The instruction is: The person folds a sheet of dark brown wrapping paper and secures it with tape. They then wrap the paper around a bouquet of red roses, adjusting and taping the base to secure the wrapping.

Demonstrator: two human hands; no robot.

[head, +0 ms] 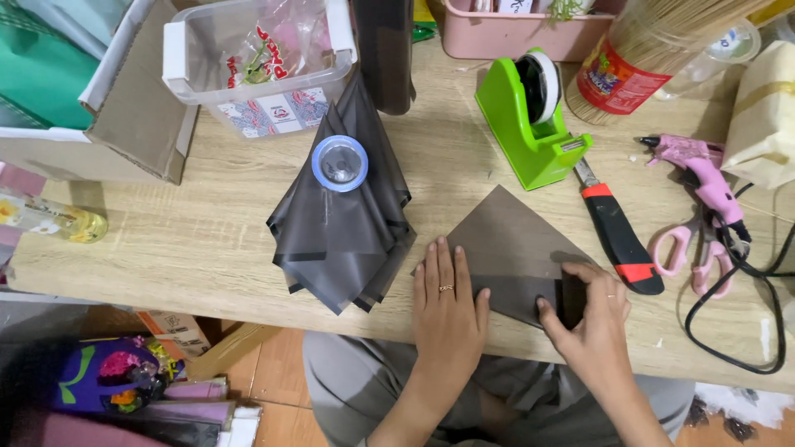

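Hands work near the desk (pixel 207 240) edge: the left hand (pixel 447 302) lies flat, fingers spread, pinning the dark folded sheet (pixel 513 248), while the right hand (pixel 592 319) pinches its lower corner. Pressing firmly along the crease keeps it sharp. Farther off, 1 stack of folded sheets (pixel 344 236) sits under a roll of tape (pixel 339 163).

Single head-worn view, steeply downward and close over the wooden table (pixel 207 232) edge, lap below
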